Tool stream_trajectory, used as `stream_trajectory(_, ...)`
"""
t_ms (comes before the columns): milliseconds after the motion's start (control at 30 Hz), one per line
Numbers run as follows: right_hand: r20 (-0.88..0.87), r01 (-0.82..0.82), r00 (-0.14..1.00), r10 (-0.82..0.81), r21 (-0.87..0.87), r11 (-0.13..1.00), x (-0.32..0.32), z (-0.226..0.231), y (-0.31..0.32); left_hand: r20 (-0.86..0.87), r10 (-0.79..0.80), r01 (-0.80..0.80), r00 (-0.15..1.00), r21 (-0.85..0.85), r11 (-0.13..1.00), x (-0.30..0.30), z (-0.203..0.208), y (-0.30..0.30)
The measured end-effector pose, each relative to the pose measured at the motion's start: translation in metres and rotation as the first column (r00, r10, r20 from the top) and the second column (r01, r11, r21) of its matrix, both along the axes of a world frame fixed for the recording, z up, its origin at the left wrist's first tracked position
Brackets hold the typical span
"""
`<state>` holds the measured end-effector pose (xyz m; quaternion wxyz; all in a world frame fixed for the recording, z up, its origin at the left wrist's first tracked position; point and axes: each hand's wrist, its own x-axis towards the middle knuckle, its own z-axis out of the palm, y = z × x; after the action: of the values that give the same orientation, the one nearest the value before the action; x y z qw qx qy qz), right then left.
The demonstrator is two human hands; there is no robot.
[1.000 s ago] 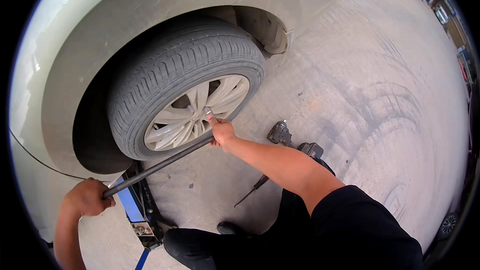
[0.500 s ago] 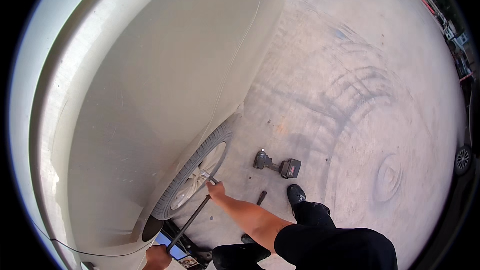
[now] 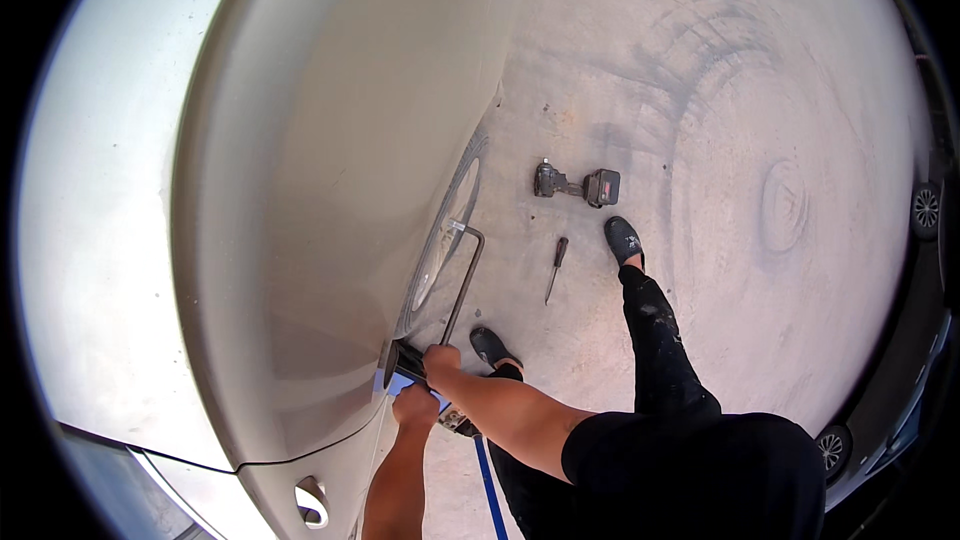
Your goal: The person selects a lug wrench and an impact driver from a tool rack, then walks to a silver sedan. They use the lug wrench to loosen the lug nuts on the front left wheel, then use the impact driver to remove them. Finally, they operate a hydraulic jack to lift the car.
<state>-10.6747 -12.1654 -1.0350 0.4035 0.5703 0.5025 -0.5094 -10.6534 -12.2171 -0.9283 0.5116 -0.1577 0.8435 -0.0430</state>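
Observation:
An L-shaped lug wrench [image 3: 462,283] runs from the wheel [image 3: 436,252] of a beige car toward me, its short bent end with a bright socket meeting the wheel's face. My right hand [image 3: 440,361] is closed round the lower part of the bar. Just below it, my left hand [image 3: 415,406] is closed at the bar's near end, most of which the fingers hide. Beside both hands, low against the car's side, is a black and blue object [image 3: 405,364], partly covered by my hands. I cannot make out its kind.
A cordless impact wrench [image 3: 575,183] and a screwdriver [image 3: 556,265] lie on the concrete floor [image 3: 700,320] right of the wheel. My shoes [image 3: 624,238] stand near them. A blue bar [image 3: 490,485] slopes beside my leg. A dark car [image 3: 890,340] is parked at far right.
My right hand has shifted from near the socket down the bar, close to my left hand. The bar's handle now points more toward me. My view has moved nearer the car's door.

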Motion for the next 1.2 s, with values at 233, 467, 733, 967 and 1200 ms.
stream_trajectory(233, -0.066, 0.063, 0.997, -0.045, 0.322, 0.945, -0.004, 0.015, -0.022, -0.013, 0.011, -0.010, 1.000, 0.038, 0.999, 0.016, -0.008, -0.018)
stream_trajectory(467, -0.102, 0.125, 0.990, -0.098, 0.299, 0.946, 0.003, 0.008, -0.021, -0.149, -0.026, 0.037, 0.988, 0.071, 0.997, 0.029, -0.012, -0.022)
stream_trajectory(733, -0.157, 0.011, 0.986, 0.062, 0.429, 0.903, 0.056, -0.088, -0.050, 0.096, 0.093, -0.110, 0.991, 0.193, 0.975, 0.081, -0.143, -0.058)
stream_trajectory(967, -0.272, -0.033, 0.951, 0.145, 0.376, 0.926, 0.074, -0.146, -0.048, -0.049, 0.141, -0.133, 0.989, 0.133, 0.982, 0.102, -0.223, -0.062)
stream_trajectory(1200, -0.425, -0.557, 0.749, 0.508, 0.009, 0.830, 0.034, -0.178, 0.070, -0.217, -0.101, 0.094, 0.971, -0.045, 0.995, 0.110, -0.263, -0.048)
